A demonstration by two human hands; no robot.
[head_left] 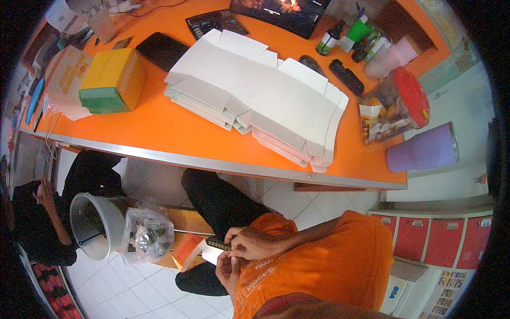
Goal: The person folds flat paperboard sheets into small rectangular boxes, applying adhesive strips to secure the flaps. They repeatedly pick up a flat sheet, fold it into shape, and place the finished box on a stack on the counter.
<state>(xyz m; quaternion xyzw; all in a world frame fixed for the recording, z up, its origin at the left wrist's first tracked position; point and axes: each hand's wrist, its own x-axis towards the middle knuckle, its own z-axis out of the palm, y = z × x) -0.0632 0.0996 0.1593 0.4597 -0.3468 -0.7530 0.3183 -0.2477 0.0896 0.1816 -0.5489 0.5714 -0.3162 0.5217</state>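
Note:
In front of my orange shirt, my two hands meet above my lap, fingertips close together. My right hand (255, 242) is closed, its fingers curled around the end of a small dark flat piece with rows of pale dots (217, 244). Just below it, my left hand (227, 272) has its fingers pinched against the right fingertips. Whatever lies between them is too small to make out. A white sheet (210, 254) shows beside the dark piece, next to an orange-red folder or packet (187, 250) on a wooden bench (187, 219).
Flat white box blanks (255, 90) are stacked on the orange table (138, 133). A yellow-green box (114, 80), a red-lidded jar (396, 106) and a purple tumbler (422, 149) share it. A grey bucket (93, 226) and plastic bag (147, 234) stand near another person (42, 223).

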